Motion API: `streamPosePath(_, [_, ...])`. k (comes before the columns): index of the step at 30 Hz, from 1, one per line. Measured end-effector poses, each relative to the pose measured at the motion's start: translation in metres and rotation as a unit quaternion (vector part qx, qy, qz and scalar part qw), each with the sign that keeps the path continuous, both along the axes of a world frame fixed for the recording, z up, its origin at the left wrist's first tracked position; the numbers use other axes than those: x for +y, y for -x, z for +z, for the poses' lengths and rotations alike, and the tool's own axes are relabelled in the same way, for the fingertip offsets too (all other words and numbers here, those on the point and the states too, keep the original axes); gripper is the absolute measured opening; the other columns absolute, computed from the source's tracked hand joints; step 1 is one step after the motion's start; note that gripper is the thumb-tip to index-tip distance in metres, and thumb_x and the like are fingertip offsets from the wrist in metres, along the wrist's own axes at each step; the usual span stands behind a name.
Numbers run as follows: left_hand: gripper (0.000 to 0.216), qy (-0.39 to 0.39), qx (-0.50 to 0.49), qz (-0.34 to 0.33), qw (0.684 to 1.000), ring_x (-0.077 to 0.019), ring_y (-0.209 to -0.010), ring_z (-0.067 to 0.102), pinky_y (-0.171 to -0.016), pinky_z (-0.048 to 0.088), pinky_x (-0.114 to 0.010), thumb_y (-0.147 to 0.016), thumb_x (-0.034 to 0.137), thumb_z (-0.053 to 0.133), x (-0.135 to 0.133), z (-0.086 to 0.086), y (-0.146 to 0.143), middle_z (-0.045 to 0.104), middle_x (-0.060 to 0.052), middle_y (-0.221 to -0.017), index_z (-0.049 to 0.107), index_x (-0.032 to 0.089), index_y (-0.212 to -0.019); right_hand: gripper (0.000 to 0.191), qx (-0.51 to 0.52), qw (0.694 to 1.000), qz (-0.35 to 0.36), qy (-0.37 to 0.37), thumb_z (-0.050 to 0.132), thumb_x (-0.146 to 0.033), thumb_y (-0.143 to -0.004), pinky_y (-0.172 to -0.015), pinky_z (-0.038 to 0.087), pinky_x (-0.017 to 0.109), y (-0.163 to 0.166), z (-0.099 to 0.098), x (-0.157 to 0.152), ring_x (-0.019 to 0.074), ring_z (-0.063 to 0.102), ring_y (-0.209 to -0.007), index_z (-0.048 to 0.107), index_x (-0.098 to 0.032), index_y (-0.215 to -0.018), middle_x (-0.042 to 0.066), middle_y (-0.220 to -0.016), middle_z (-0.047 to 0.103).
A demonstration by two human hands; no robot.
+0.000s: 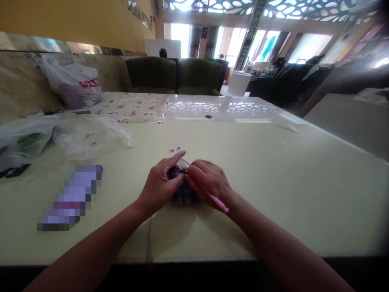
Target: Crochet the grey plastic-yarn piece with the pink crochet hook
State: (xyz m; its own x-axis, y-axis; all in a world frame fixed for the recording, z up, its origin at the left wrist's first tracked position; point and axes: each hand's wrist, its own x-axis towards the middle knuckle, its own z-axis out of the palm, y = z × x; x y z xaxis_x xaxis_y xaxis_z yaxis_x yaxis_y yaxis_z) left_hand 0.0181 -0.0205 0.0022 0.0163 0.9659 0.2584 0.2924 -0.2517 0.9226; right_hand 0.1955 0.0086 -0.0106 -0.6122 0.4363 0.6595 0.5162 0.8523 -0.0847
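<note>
A dark, crinkly crocheted piece [184, 196] is in front of me, low over the table. My left hand [162, 178] grips its left side, with the index finger raised and the thumb pressed on the top edge. In my right hand [209, 177] is a pink crochet hook [221, 204], its handle sticking out below the palm. The hook's tip is hidden among the fingers, where both hands meet. A thin grey strand [148, 239] hangs from below my left hand to the table's front edge. Just beyond the hands lie a pink stitch marker [171, 151] and a blue stitch marker [178, 149].
On the left of the pale table [304, 194] lies a pixelated purple object [73, 194]. Behind it are a clear plastic bag [91, 136] and a full white carrier bag [75, 85]. A patterned sheet [133, 105] covers the far left; dark chairs [152, 75] stand beyond.
</note>
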Motion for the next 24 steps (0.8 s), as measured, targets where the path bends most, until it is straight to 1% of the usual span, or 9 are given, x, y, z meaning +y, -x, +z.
streamPosePath(2, [0.057, 0.054, -0.087, -0.003, 0.995, -0.0193, -0.095, 0.062, -0.096, 0.044, -0.032, -0.073, 0.018, 0.075, 0.000, -0.005, -0.003, 0.069, 0.000, -0.091, 0.068, 0.024, -0.128, 0.028, 0.016, 0.997, -0.056, -0.058, 0.044, -0.022, -0.100, -0.061, 0.036, 0.028, 0.007, -0.008, -0.005, 0.0143, 0.043, -0.059, 0.049, -0.020, -0.072, 0.001, -0.067, 0.053])
streamPosePath(3, [0.058, 0.088, -0.142, -0.013, 0.986, -0.0185, -0.095, 0.062, -0.096, 0.044, -0.031, -0.073, 0.019, 0.076, 0.000, -0.008, -0.004, 0.069, 0.000, -0.091, 0.067, 0.023, -0.129, 0.028, 0.025, 0.994, -0.075, -0.076, 0.045, -0.021, -0.099, -0.060, 0.035, 0.029, 0.010, -0.010, -0.007, 0.0143, 0.042, -0.058, 0.048, -0.021, -0.072, 0.001, -0.066, 0.053])
streamPosePath(6, [0.053, 0.198, -0.286, -0.082, 0.934, -0.0173, -0.095, 0.064, -0.094, 0.047, -0.030, -0.073, 0.021, 0.078, 0.004, -0.012, -0.004, 0.073, -0.002, -0.095, 0.069, 0.021, -0.125, 0.025, 0.052, 0.989, -0.096, -0.097, 0.047, -0.019, -0.098, -0.060, 0.037, 0.029, 0.012, -0.013, -0.010, 0.0145, 0.045, -0.058, 0.048, -0.021, -0.073, 0.001, -0.066, 0.054])
streamPosePath(8, [0.046, 0.261, -0.325, -0.143, 0.898, -0.0173, -0.092, 0.067, -0.091, 0.049, -0.029, -0.074, 0.020, 0.078, 0.008, -0.012, -0.002, 0.075, -0.006, -0.100, 0.072, 0.019, -0.120, 0.024, 0.072, 0.991, -0.070, -0.094, 0.047, -0.019, -0.098, -0.066, 0.043, 0.028, 0.010, -0.012, -0.009, 0.0148, 0.051, -0.062, 0.048, -0.022, -0.075, 0.002, -0.069, 0.057])
streamPosePath(9, [0.044, 0.280, -0.333, -0.174, 0.883, -0.0173, -0.091, 0.068, -0.089, 0.049, -0.028, -0.075, 0.019, 0.076, 0.010, -0.012, 0.000, 0.075, -0.007, -0.101, 0.073, 0.018, -0.119, 0.023, 0.081, 0.992, -0.042, -0.089, 0.048, -0.020, -0.099, -0.070, 0.047, 0.029, 0.008, -0.011, -0.007, 0.0154, 0.055, -0.066, 0.049, -0.022, -0.076, 0.003, -0.072, 0.059])
streamPosePath(12, [0.044, 0.298, -0.347, -0.236, 0.858, -0.0167, -0.088, 0.070, -0.086, 0.050, -0.026, -0.076, 0.016, 0.075, 0.013, -0.009, 0.005, 0.077, -0.009, -0.103, 0.073, 0.018, -0.119, 0.019, 0.116, 0.990, 0.061, -0.048, 0.051, -0.027, -0.099, -0.085, 0.054, 0.034, 0.001, -0.009, 0.000, 0.0185, 0.066, -0.086, 0.052, -0.021, -0.081, 0.005, -0.080, 0.065])
streamPosePath(15, [0.047, 0.293, -0.357, -0.224, 0.858, -0.0170, -0.089, 0.070, -0.085, 0.051, -0.026, -0.073, 0.014, 0.076, 0.015, -0.005, 0.009, 0.078, -0.009, -0.102, 0.073, 0.018, -0.119, 0.013, 0.139, 0.982, 0.121, 0.029, 0.055, -0.028, -0.098, -0.089, 0.055, 0.036, -0.004, -0.005, 0.006, 0.0187, 0.068, -0.092, 0.054, -0.021, -0.086, 0.005, -0.085, 0.068])
streamPosePath(20, [0.051, 0.291, -0.342, -0.168, 0.878, -0.0161, -0.084, 0.070, -0.083, 0.051, -0.027, -0.068, 0.014, 0.078, 0.018, -0.002, 0.016, 0.078, -0.008, -0.101, 0.072, 0.018, -0.119, 0.014, 0.132, 0.972, 0.142, 0.130, 0.049, -0.023, -0.099, -0.087, 0.054, 0.037, -0.009, 0.004, 0.006, 0.0184, 0.066, -0.089, 0.057, -0.020, -0.088, 0.007, -0.092, 0.071])
streamPosePath(24, [0.051, 0.274, -0.303, -0.139, 0.902, -0.0159, -0.079, 0.070, -0.078, 0.052, -0.026, -0.067, 0.016, 0.079, 0.021, -0.001, 0.022, 0.078, -0.007, -0.092, 0.073, 0.017, -0.118, 0.018, 0.146, 0.951, 0.149, 0.228, 0.048, -0.024, -0.099, -0.084, 0.053, 0.035, -0.012, 0.010, 0.004, 0.0156, 0.063, -0.079, 0.059, -0.019, -0.086, 0.006, -0.091, 0.070])
